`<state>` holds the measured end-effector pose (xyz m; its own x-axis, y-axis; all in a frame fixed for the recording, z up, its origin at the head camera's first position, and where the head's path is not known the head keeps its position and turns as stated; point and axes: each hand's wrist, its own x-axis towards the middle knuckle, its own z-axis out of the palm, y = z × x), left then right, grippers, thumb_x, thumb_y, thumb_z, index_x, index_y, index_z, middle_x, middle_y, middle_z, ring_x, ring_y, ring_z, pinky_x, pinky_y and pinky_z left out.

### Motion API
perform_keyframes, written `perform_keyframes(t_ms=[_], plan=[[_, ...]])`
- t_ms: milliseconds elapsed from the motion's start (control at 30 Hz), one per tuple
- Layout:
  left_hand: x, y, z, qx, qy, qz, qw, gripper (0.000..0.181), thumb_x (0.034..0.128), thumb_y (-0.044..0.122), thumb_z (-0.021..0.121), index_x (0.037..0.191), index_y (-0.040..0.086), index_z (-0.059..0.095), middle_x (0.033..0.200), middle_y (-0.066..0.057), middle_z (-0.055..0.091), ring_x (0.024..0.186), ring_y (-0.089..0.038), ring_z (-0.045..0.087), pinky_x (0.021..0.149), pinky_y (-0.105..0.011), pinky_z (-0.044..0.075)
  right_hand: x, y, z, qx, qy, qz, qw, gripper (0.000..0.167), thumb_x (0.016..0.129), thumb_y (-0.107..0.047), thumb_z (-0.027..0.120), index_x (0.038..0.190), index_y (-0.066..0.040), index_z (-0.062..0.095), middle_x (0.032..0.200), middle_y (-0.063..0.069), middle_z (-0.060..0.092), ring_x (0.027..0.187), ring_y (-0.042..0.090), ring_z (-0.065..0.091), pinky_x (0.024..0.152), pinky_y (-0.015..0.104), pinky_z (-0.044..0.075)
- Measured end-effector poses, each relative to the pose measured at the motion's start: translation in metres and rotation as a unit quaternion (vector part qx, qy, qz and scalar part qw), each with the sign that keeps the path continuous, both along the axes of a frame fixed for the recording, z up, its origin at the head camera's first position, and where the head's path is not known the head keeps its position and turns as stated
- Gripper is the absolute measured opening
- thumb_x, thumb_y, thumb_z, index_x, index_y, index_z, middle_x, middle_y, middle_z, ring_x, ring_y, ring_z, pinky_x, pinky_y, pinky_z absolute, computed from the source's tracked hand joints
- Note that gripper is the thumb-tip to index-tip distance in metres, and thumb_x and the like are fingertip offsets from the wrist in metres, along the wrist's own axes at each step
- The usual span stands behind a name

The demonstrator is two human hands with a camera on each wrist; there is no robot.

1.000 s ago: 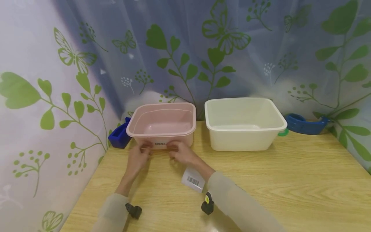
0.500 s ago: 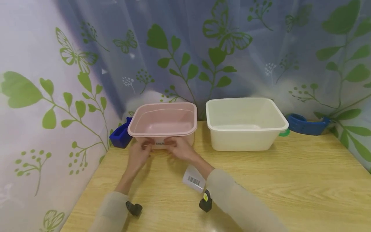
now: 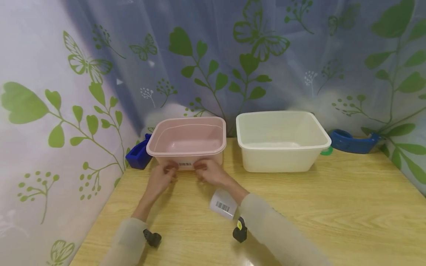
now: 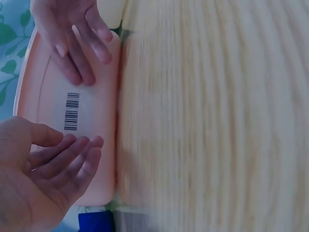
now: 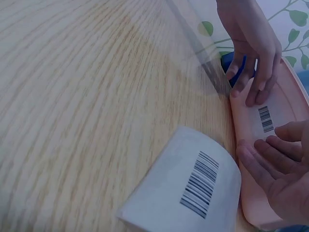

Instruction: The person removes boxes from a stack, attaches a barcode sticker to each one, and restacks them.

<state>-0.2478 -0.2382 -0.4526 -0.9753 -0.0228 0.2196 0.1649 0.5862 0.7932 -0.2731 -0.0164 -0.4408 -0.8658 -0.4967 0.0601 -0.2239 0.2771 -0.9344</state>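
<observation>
A barcode label [image 4: 72,111] lies flat on the front wall of a pink plastic basin [image 3: 186,152]. My left hand [image 3: 160,180] touches the left end of the label, with relaxed fingers and the thumb near its edge. On the label's other end rest the fingers of my right hand [image 3: 213,173], fairly straight. The black bars show between the two hands in both wrist views. Close under my right wrist, a curled white sheet with a barcode [image 5: 190,181] lies on the wooden table [image 3: 299,207].
Right of the pink basin stands a white basin [image 3: 277,159]. A dark blue holder [image 3: 138,155] sits at the left, and a blue tape dispenser [image 3: 353,142] at the far right. Part of a green ring [image 3: 327,151] shows behind the white basin. A patterned curtain [image 3: 206,55] hangs behind.
My right hand slid left along the label, then back right, uncovering more of the barcode. My left hand stayed nearly in place, as did the basin.
</observation>
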Motion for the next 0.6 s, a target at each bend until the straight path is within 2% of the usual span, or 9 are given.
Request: perform_keyframes(t_ms=[133, 300, 467, 600], plan=[[0.0, -0.003, 0.003, 0.005, -0.008, 0.004, 0.9999, 0.018, 0.1009, 0.001, 0.057, 0.112, -0.004, 0.07, 0.097, -0.027, 0.073, 0.076, -0.037, 0.072, 0.058, -0.029, 0.058, 0.001, 0.007, 0.006, -0.005, -0.007, -0.002, 1.0, 0.036, 0.098, 0.002, 0.054, 0.133, 0.012, 0.061, 0.125, 0.031, 0.067, 0.095, 0.046, 0.072, 0.078, 0.045, 0.064], [0.003, -0.003, 0.012, 0.001, -0.005, 0.006, 1.0, 0.019, 0.1019, 0.003, 0.056, 0.114, -0.003, 0.07, 0.104, -0.025, 0.072, 0.083, -0.038, 0.071, 0.063, -0.037, 0.062, 0.003, 0.01, 0.013, -0.019, -0.012, -0.006, 0.9997, 0.033, 0.103, 0.002, 0.052, 0.133, 0.013, 0.061, 0.122, 0.033, 0.066, 0.098, 0.048, 0.07, 0.083, 0.051, 0.062], [0.004, 0.001, 0.017, -0.002, 0.002, 0.007, 1.0, 0.019, 0.1021, 0.004, 0.057, 0.115, -0.001, 0.071, 0.108, -0.023, 0.073, 0.087, -0.036, 0.072, 0.064, -0.03, 0.061, 0.002, 0.006, 0.015, -0.013, 0.005, -0.011, 0.9998, 0.031, 0.103, -0.001, 0.055, 0.132, 0.008, 0.064, 0.127, 0.026, 0.068, 0.1, 0.041, 0.07, 0.08, 0.043, 0.063], [0.003, 0.007, 0.018, -0.002, 0.013, 0.002, 0.9999, 0.018, 0.1006, 0.003, 0.06, 0.114, -0.001, 0.072, 0.107, -0.024, 0.074, 0.085, -0.04, 0.073, 0.061, -0.024, 0.058, 0.001, 0.0, 0.015, -0.019, 0.013, -0.002, 0.9997, 0.032, 0.102, 0.001, 0.056, 0.131, 0.009, 0.064, 0.126, 0.027, 0.068, 0.099, 0.045, 0.07, 0.079, 0.044, 0.064]])
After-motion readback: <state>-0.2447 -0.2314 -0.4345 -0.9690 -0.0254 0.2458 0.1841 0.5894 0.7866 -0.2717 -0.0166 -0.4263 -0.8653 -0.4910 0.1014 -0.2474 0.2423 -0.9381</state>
